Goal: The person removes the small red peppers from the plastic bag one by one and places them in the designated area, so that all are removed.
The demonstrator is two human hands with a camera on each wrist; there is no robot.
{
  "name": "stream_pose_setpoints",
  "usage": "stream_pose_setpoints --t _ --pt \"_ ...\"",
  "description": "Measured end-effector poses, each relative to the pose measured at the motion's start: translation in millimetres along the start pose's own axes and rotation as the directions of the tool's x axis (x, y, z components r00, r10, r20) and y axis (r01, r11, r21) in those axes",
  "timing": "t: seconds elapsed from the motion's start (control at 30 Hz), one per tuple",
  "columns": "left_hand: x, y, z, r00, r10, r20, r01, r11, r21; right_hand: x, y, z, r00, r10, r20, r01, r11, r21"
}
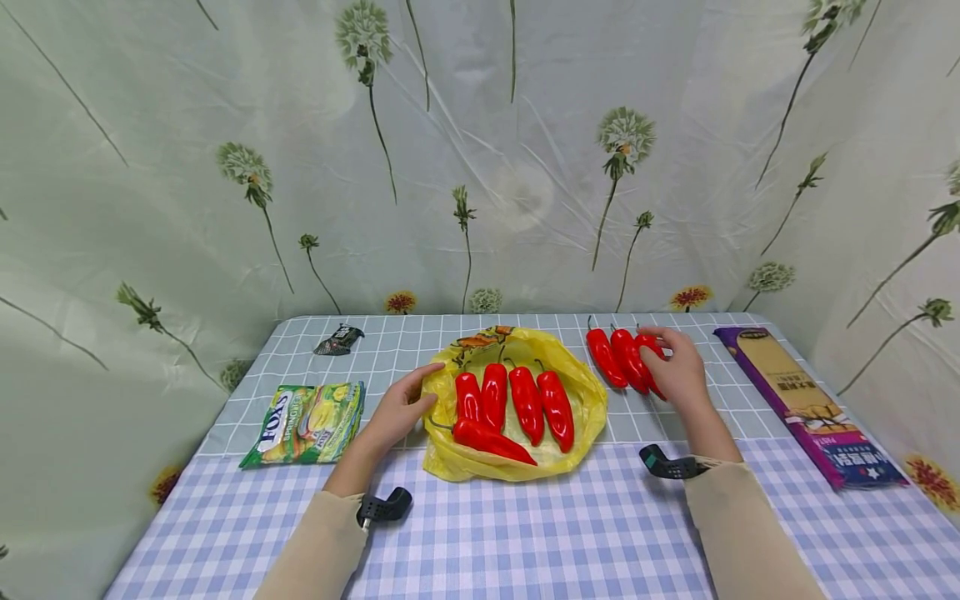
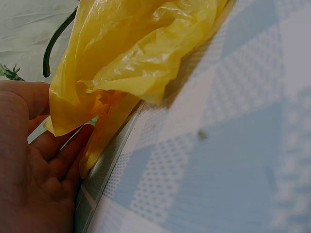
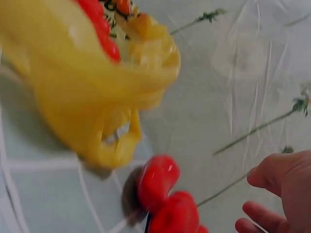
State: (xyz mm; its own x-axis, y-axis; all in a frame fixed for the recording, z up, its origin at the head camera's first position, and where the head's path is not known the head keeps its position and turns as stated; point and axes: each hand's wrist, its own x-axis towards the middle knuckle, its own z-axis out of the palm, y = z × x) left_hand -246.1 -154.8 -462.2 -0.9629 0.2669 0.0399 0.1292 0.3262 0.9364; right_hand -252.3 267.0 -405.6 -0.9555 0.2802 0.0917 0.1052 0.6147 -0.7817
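Note:
The yellow plastic bag [image 1: 592, 400] lies with its mouth spread, and several red peppers [image 1: 557, 410] rest inside it. My left hand [image 1: 401, 410] holds the bag's left edge between thumb and fingers; the left wrist view shows a flap of plastic [image 2: 121, 82] covering some of the fingertips. To the right of the bag, three more red peppers [image 1: 606, 357] sit side by side. Over the rightmost pepper [image 1: 651, 343] is my right hand [image 1: 678, 367], partly hiding it. In the right wrist view, the thumb [image 3: 272, 170] stands apart from the fingers with nothing between them.
A green FOX'S packet [image 1: 307, 422] lies left of the bag, with a small black wrapper [image 1: 340, 340] behind it. At the right edge is a long purple pasta packet [image 1: 810, 404]. A flower-print curtain [image 1: 525, 192] hangs behind the checked tablecloth [image 1: 525, 533].

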Motion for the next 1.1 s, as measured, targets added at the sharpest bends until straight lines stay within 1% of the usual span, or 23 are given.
stream_pose_setpoints --t 0.2,0.37,0.57,0.6,0.7,0.8,0.87,0.93,1.03,1.1 --pt "0.1 -0.3 -0.1 1.000 0.007 -0.003 -0.007 1.000 -0.002 -9.4 -20 3 0.998 -0.063 0.020 0.062 0.998 0.007" --pt "-0.5 -0.5 -0.2 1.000 0.001 -0.006 -0.001 1.000 0.007 -15.3 -32 4 0.994 -0.109 0.030 0.108 0.994 0.026" --pt "-0.1 -1.0 1.0 1.000 0.001 -0.009 -0.001 1.000 0.004 -19.9 -40 5 0.980 -0.194 0.044 0.192 0.980 0.060" --pt "-0.6 1.1 1.4 1.000 -0.001 -0.008 0.001 1.000 0.008 -20.4 -40 5 0.976 -0.211 0.051 0.208 0.976 0.064" --pt "-6.2 13.8 1.7 1.000 0.001 -0.002 -0.001 1.000 0.016 -22.2 -43 8 0.965 -0.247 0.082 0.241 0.967 0.083" --pt "-6.1 13.1 1.3 1.000 0.006 -0.001 -0.006 1.000 0.013 -25.4 -47 11 0.953 -0.281 0.116 0.272 0.958 0.089" --pt "-4.1 6.9 0.9 1.000 0.012 -0.003 -0.012 1.000 0.009 -28.2 -50 14 0.942 -0.306 0.139 0.297 0.951 0.086" --pt "0.0 -2.0 0.6 1.000 0.009 -0.004 -0.009 1.000 0.004 -31.1 -54 16 0.926 -0.340 0.164 0.330 0.940 0.085" --pt "0.2 -2.3 0.5 1.000 0.007 -0.004 -0.006 1.000 0.009 -34.6 -58 18 0.900 -0.385 0.205 0.373 0.923 0.096" --pt "0.2 -1.8 1.0 1.000 0.004 -0.007 -0.004 1.000 0.012 -37.1 -61 19 0.888 -0.401 0.225 0.388 0.916 0.098"
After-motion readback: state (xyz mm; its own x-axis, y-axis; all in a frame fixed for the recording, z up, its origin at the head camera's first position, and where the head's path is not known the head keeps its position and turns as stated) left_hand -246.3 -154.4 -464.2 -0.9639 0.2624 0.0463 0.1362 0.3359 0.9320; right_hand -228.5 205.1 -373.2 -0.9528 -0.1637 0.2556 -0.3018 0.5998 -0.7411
